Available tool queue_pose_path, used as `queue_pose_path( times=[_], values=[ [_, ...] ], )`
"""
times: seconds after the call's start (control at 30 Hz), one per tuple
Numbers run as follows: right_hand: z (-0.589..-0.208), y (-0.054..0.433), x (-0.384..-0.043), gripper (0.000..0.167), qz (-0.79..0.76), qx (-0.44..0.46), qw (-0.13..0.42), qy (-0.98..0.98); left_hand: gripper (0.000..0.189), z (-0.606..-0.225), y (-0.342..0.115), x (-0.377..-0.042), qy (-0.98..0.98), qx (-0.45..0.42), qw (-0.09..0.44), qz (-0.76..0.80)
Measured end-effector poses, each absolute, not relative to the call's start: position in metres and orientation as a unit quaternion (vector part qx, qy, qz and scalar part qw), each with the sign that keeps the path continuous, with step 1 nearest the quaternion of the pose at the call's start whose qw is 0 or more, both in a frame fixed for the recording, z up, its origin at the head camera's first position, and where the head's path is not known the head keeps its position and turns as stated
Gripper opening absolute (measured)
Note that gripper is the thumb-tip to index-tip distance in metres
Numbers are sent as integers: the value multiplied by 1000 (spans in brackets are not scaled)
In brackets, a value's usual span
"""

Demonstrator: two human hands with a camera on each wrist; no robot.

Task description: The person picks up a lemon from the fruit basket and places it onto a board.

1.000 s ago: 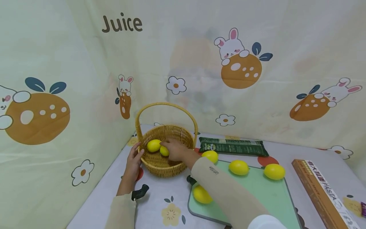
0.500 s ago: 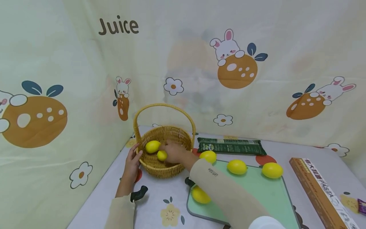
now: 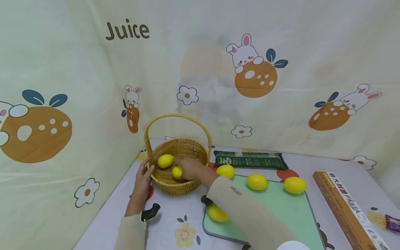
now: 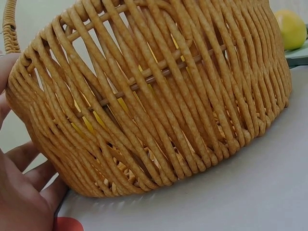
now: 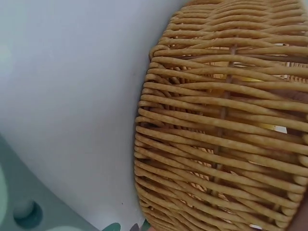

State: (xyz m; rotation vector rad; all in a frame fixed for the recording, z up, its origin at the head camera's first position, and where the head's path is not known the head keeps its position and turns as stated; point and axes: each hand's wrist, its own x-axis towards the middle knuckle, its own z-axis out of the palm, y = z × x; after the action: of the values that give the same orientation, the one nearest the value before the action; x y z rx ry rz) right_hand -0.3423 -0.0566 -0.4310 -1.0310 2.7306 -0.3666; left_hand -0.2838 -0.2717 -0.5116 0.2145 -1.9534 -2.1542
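Note:
A round wicker basket (image 3: 178, 188) with a tall arched handle stands at the back left of the table. My left hand (image 3: 143, 184) grips its left side; in the left wrist view the thumb is up at the rim and the other fingers (image 4: 41, 175) lie along the outer wall. Inside the basket, my right hand (image 3: 190, 168) holds a yellow lemon (image 3: 176, 172) low down, its far side hidden by the fingers. Just left of that, another lemon (image 3: 165, 161) rests against the inner wall. In the right wrist view the basket's weave (image 5: 226, 125) covers most of the hand.
Lemons lie on a green cutting board (image 3: 278, 211): one lemon (image 3: 256, 182) near its back edge, another (image 3: 294, 185) at its far right corner, others beside my right sleeve. Behind lies a green packet (image 3: 250, 159); a pasta box (image 3: 347, 208) is at the right. Printed cloth walls stand behind.
The view has shifted slightly, moving everything a little left in the frame. My right hand stays in the basket with the lemon, which shows more clearly now. The left hand keeps its place.

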Motion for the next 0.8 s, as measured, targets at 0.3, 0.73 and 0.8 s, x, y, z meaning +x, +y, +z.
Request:
queue_pose_path(
  times=[0.3,0.73,0.8],
  values=[
    [-421,-50,-334,53,-114,-358,80,923,53,-516,-276,-286,-668,82,113,-731],
    [-398,-27,-317,69,-129,-370,68,918,53,-509,-272,-282,-667,79,102,-734],
    [-396,-24,-315,75,-137,-370,66,917,54,-508,-272,-283,-666,75,102,-735]
  ],
)
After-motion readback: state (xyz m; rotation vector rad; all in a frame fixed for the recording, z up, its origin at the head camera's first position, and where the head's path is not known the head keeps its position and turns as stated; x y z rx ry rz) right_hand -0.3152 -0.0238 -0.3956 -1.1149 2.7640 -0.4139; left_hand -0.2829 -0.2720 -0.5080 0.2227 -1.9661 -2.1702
